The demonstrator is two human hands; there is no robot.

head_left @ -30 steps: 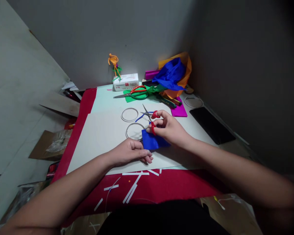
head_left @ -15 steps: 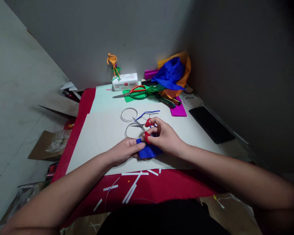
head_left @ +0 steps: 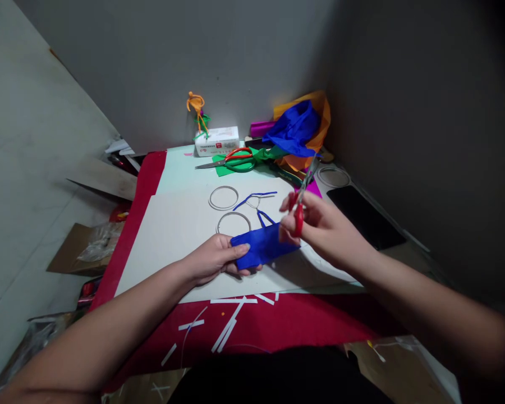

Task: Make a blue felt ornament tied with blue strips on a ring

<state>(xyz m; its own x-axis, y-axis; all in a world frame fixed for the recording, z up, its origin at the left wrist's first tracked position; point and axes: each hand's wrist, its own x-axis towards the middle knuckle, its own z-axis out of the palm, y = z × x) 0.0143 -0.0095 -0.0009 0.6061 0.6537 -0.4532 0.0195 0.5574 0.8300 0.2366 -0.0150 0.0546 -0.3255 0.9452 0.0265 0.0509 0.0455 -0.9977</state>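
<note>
Between the thumb and fingers of my left hand [head_left: 212, 259] is the left end of a folded piece of blue crepe paper [head_left: 261, 245]. My right hand [head_left: 320, 224] is closed around small red-handled scissors [head_left: 299, 213], their blades tipped up and away from the paper. Its blurred fingertips are at the paper's right end; whether they touch it I cannot tell. Just beyond the paper lies a wire figure [head_left: 256, 201] partly wrapped in blue, its lower part hidden behind the paper. Two rings of wire coil [head_left: 223, 198] rest on the white board [head_left: 168, 241] to the left of it.
Larger scissors [head_left: 238, 160], pliers [head_left: 288, 175] and crumpled blue crepe paper [head_left: 297, 129] lie at the back. An orange figure [head_left: 197, 106] stands on a white box [head_left: 217, 141]. A black phone [head_left: 362, 216] is at the right. White strips [head_left: 227, 331] lie on the red cloth [head_left: 151, 336] near me.
My right hand has moved right and swung the scissors from pointing left to pointing up. The blue paper now stretches out longer to the right. My left hand has stayed nearly in place.
</note>
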